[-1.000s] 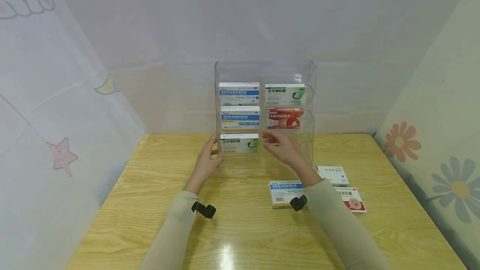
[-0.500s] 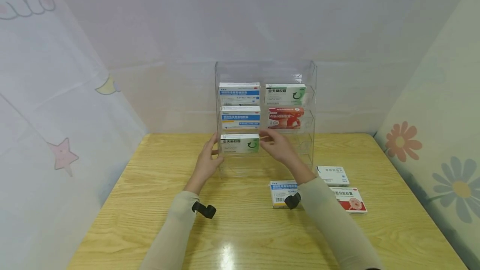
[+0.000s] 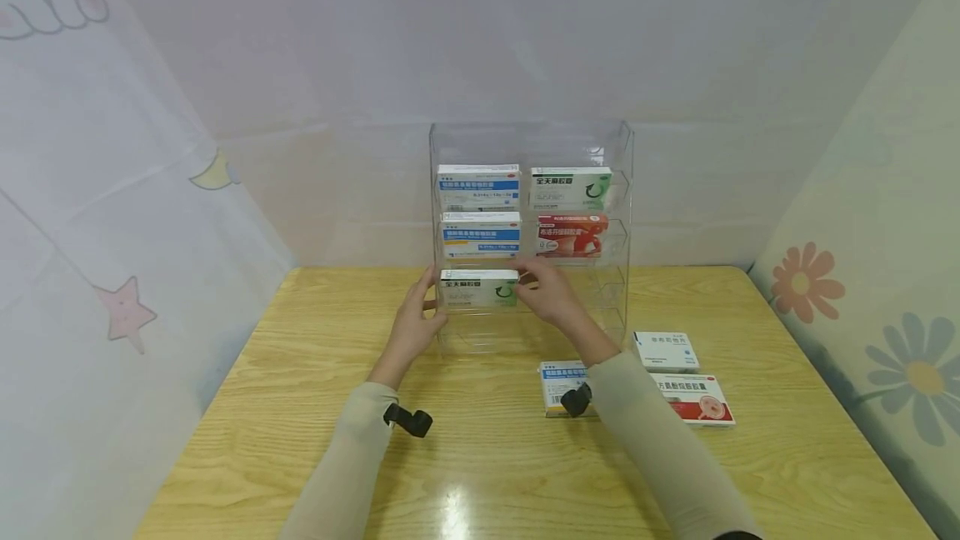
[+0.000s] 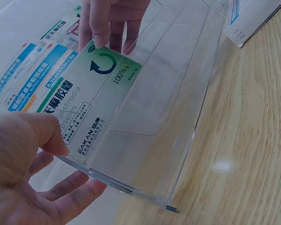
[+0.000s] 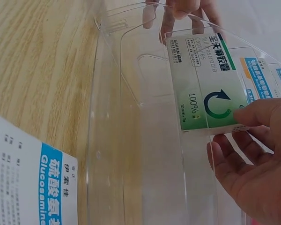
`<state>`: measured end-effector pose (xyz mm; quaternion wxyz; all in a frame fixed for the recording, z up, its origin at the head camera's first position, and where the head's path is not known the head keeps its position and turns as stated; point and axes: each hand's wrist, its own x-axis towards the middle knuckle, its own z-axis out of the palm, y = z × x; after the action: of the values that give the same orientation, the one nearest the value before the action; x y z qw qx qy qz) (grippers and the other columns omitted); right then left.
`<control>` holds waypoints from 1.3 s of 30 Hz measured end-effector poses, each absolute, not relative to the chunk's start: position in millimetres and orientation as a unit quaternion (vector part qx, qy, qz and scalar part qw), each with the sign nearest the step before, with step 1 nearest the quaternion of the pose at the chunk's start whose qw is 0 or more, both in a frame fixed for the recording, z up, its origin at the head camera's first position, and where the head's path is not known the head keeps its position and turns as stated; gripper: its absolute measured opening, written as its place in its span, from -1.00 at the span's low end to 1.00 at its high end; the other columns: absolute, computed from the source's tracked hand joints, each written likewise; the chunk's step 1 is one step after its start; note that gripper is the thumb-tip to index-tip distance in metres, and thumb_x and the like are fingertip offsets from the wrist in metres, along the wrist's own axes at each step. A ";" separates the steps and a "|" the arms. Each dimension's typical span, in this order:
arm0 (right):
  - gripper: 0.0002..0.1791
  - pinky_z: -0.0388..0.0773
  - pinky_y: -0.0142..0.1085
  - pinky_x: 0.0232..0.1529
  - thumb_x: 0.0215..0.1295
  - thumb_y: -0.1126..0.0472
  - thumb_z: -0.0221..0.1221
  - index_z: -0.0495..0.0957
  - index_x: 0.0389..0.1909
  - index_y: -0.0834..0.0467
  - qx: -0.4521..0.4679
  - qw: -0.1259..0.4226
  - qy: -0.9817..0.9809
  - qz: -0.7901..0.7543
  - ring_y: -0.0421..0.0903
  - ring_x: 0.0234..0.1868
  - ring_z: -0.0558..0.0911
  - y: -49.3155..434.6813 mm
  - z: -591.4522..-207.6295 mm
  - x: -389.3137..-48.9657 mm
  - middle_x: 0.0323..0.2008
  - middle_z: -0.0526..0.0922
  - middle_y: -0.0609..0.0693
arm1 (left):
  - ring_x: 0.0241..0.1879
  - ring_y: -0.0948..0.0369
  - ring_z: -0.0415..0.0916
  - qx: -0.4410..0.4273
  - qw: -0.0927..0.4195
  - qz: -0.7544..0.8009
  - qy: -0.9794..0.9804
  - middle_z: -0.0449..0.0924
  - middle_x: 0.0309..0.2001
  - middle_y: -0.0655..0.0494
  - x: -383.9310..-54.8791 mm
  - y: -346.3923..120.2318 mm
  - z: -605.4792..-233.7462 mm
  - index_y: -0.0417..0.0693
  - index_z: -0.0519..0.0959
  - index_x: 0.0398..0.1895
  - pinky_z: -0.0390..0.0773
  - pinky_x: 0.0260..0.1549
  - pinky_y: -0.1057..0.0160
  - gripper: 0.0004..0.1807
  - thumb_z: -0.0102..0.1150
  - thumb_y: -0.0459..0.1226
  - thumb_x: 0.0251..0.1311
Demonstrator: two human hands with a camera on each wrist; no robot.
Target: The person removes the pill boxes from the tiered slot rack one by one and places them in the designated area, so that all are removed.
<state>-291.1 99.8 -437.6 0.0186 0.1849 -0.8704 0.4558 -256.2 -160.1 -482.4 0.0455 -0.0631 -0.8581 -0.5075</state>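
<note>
A clear tiered display rack (image 3: 536, 330) stands at the back of the table. In a lower tier, at the left, sits a white and green medicine box (image 3: 480, 288) with a curved arrow. My right hand (image 3: 551, 294) pinches that box's right end, the thumb on its front face, as the right wrist view shows. The left hand (image 3: 412, 323) grips the rack's left side; its thumb (image 4: 56, 140) lies by the box's left end and the fingers are outside the side wall.
Above are two blue and white boxes (image 3: 480, 240) (image 3: 478, 188), another green box (image 3: 570, 188) and a red box (image 3: 572, 237). A blue and white box (image 3: 562, 386), a white box (image 3: 666, 351) and a red and white box (image 3: 697, 398) lie on the table's right side.
My right hand has moved left, from a gap beside the green and white box to its right end. The left hand has stayed at the rack's left side.
</note>
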 end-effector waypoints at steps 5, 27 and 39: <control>-0.53 0.63 -0.10 0.14 0.32 0.37 0.23 0.55 0.26 0.18 0.179 0.014 -0.872 0.456 0.12 0.11 0.63 97.2 -439.1 -292.0 0.20 0.56 0.14 | 0.28 -0.15 0.40 -0.066 0.044 -0.508 -0.858 0.11 0.55 -0.02 -256.0 -160.3 -483.1 0.33 -0.08 0.65 0.68 -0.04 -0.01 0.01 0.17 -0.47 0.26; -0.57 0.65 -0.10 0.11 0.44 0.26 0.19 0.51 0.30 0.05 0.164 0.010 -0.803 0.573 0.09 0.15 0.57 126.0 -406.3 -272.8 0.17 0.55 0.10 | 0.29 -0.15 0.38 -0.073 0.042 -0.509 -0.857 0.08 0.56 -0.01 -256.0 -161.8 -483.6 0.34 -0.11 0.65 0.68 -0.06 -0.04 0.03 0.16 -0.47 0.26; -0.56 0.69 0.00 0.02 0.44 0.31 0.18 0.50 0.31 0.17 0.178 -0.037 -0.773 0.608 0.11 0.04 0.64 134.2 -411.0 -258.0 0.07 0.61 0.19 | 0.28 -0.15 0.40 -0.071 0.045 -0.504 -0.860 0.10 0.55 -0.02 -256.1 -160.7 -483.9 0.32 -0.10 0.65 0.68 -0.05 -0.02 0.03 0.17 -0.47 0.23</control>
<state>-258.0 134.2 -411.0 -0.0368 0.1782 -0.7726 0.6083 -256.1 -160.7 -483.9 0.0448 -0.0711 -0.8596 -0.5040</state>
